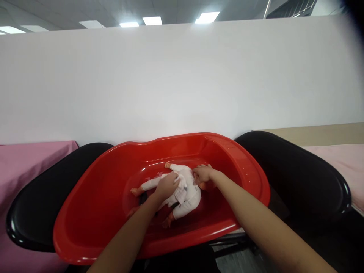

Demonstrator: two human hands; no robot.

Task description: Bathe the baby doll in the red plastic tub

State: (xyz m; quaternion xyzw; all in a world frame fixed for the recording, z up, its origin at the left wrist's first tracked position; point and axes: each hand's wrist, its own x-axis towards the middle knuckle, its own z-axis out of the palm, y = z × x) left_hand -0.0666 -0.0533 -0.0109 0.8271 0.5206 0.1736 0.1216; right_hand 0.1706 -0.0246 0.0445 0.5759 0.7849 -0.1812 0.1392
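Note:
A doll in white clothes [186,195] lies inside a red plastic baby tub [93,212], legs toward the left and head toward the right. My left hand [167,185] presses a small white cloth [179,191] against the doll's body. My right hand [203,173] grips the doll at its head, which is mostly hidden under my fingers. Both forearms reach in over the tub's near rim.
A black tub [31,212] sits to the left of the red one and another black tub [307,178] to the right. Pink cloth [25,159] covers surfaces at both sides. A white partition wall [182,79] stands right behind the tubs.

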